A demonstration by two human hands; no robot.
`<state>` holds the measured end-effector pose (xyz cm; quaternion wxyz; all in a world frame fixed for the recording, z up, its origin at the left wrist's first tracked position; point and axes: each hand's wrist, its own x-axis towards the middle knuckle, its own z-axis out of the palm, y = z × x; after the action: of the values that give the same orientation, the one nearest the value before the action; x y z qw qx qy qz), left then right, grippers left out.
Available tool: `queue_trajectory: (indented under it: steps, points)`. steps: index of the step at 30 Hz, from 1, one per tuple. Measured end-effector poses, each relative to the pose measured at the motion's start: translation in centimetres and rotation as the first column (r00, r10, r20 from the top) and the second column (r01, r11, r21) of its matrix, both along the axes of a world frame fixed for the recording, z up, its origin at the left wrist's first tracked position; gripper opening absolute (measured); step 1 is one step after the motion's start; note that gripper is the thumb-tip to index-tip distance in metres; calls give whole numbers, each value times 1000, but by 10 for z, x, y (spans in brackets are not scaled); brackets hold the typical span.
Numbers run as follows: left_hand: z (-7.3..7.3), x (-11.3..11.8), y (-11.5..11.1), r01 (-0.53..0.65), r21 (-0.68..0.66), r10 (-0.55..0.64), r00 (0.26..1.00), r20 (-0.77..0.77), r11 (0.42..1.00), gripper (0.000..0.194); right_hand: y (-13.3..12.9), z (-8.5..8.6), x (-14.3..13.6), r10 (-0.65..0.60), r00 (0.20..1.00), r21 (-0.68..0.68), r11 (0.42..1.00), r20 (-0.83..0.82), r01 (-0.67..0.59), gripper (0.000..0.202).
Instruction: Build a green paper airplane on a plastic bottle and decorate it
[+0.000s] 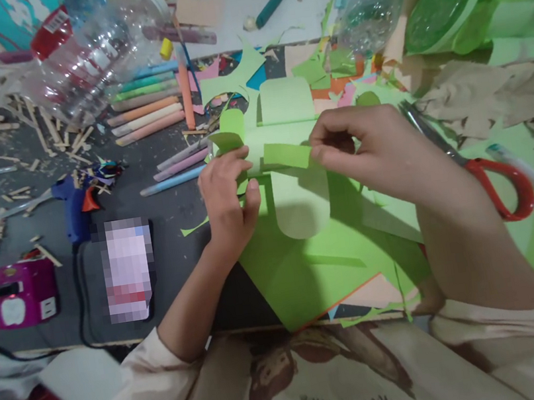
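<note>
A paper craft piece (301, 203) in pale green lies in front of me, with rounded flaps above and below a rolled middle band. My right hand (364, 148) pinches the right end of a short bright green paper strip (286, 155), held over the middle band. At the band's left end, my left hand (229, 195) grips the piece between thumb and curled fingers, beside a green rounded tab (232, 127). Its fingertips are partly hidden. Beneath everything is a sheet of bright green paper (278, 272), and another narrow green strip (336, 260) rests on it.
Red-handled scissors (506, 187) lie to the right. A phone (130, 270), a blue glue gun (74, 205) with its cord and a purple box (26, 294) stand left. Markers (149, 117), paper scraps, wood sticks and plastic bottles (95, 58) crowd the back. Green cups (448, 2) fill the far right.
</note>
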<state>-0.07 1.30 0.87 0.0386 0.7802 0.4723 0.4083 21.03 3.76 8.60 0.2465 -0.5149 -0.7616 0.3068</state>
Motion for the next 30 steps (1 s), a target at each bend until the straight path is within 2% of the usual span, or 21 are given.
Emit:
queue_trajectory:
  steps: [3,8,14,18,24,30]
  points:
    - [-4,-2,1,20,35,-19,1000,-16,999,21,-3,2,-4,-1,997,4,1000,81,1,25]
    - [-8,-5,2,45,12,-44,999,-29,999,29,-5,2,-9,16,977,32,999,215,-23,27]
    - [-5,-2,0,13,91,0,990,-141,996,32,-8,-3,-14,-12,945,83,996,326,-16,29]
    - [-3,0,1,10,104,6,989,-150,995,33,-8,-6,-17,-11,924,102,994,381,-30,24]
    - [-8,1,1,-17,73,28,987,-156,997,33,-7,0,-12,-36,902,127,992,430,-21,18]
    - [-10,-1,-1,-26,-12,24,987,-160,1000,35,-6,12,5,-21,898,58,998,439,-5,14]
